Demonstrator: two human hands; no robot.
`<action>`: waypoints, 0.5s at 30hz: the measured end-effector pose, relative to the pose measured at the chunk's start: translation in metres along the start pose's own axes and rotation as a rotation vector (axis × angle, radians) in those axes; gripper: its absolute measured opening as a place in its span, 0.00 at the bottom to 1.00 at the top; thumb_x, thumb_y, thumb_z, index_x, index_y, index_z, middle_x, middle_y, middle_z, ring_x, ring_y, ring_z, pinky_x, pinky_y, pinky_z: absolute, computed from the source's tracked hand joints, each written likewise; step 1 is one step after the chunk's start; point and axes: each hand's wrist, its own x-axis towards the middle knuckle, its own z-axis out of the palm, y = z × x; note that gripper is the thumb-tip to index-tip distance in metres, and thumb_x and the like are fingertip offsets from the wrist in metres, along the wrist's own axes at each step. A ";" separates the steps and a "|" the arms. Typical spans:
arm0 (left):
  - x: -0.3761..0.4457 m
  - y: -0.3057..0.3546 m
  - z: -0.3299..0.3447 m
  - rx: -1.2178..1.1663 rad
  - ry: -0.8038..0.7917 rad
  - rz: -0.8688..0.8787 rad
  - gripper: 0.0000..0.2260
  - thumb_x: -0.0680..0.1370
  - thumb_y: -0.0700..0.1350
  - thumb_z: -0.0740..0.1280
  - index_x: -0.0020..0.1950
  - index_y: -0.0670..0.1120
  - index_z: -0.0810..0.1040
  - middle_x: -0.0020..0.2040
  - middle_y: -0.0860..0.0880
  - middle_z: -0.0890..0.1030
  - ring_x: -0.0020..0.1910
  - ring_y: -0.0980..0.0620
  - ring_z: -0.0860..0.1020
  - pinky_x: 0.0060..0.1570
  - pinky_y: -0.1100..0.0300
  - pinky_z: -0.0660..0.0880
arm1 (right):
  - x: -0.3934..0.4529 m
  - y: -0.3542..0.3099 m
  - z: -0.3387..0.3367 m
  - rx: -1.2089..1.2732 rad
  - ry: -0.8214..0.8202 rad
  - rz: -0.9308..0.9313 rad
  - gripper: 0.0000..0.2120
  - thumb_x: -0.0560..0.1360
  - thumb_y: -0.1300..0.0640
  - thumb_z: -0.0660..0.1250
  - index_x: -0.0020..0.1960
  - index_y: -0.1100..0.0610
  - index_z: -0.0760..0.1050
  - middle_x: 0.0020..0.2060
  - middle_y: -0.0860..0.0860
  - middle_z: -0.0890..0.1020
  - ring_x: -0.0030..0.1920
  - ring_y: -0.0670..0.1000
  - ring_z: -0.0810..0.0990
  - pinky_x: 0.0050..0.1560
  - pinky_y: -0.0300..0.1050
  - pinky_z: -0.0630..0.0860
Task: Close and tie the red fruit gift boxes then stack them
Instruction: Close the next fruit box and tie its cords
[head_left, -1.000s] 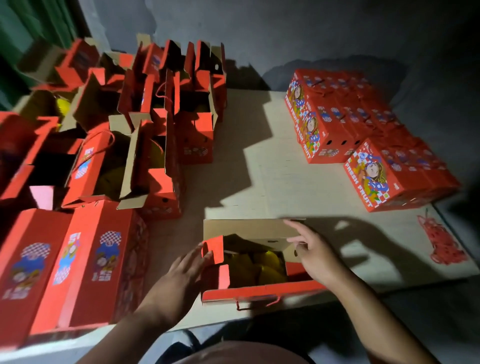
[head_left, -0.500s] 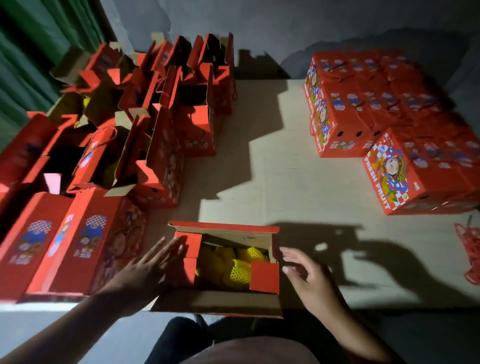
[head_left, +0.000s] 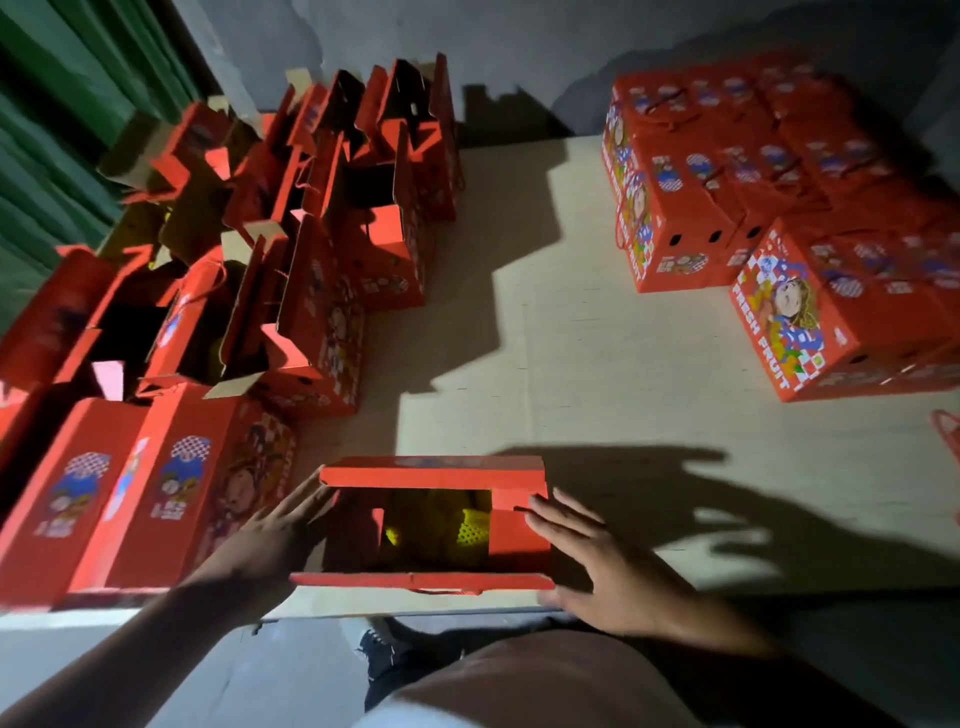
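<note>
A red fruit gift box (head_left: 431, 580) stands at the table's near edge, its top partly open with yellow netted fruit (head_left: 470, 530) showing inside. My left hand (head_left: 270, 540) lies with straight fingers against the box's left end flap. My right hand (head_left: 592, 556) is spread flat, its fingertips touching the right end flap. A stack of closed red boxes (head_left: 779, 218) sits at the far right.
Several open red boxes (head_left: 337, 249) crowd the left and back of the table (head_left: 571, 364). Two closed boxes (head_left: 140, 488) lie at the near left, close to my left hand. A red cord bundle (head_left: 948, 431) lies at the right edge. A green curtain hangs far left.
The far and near long flaps have folded up over the box's opening. Both hands now lie on the end flaps, with my right hand shifted down to the right end.
</note>
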 end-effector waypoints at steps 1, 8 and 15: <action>0.001 0.000 0.000 -0.013 -0.012 -0.024 0.37 0.84 0.41 0.60 0.83 0.57 0.38 0.81 0.55 0.31 0.81 0.52 0.34 0.80 0.54 0.52 | 0.001 -0.002 0.003 0.060 0.050 0.014 0.36 0.79 0.35 0.65 0.82 0.44 0.61 0.82 0.32 0.52 0.82 0.37 0.45 0.81 0.39 0.49; 0.016 -0.017 0.007 -0.114 0.205 0.110 0.18 0.78 0.36 0.69 0.64 0.52 0.84 0.85 0.56 0.52 0.83 0.50 0.56 0.77 0.52 0.65 | 0.018 -0.023 0.017 0.284 0.418 0.205 0.23 0.78 0.46 0.72 0.72 0.43 0.76 0.66 0.38 0.78 0.69 0.37 0.73 0.71 0.38 0.68; 0.023 -0.019 0.015 -0.208 0.308 0.150 0.27 0.74 0.38 0.66 0.71 0.56 0.75 0.71 0.57 0.70 0.69 0.48 0.72 0.71 0.65 0.64 | 0.033 -0.030 0.027 0.127 0.451 0.305 0.17 0.77 0.54 0.74 0.64 0.43 0.79 0.70 0.46 0.75 0.74 0.48 0.71 0.67 0.29 0.61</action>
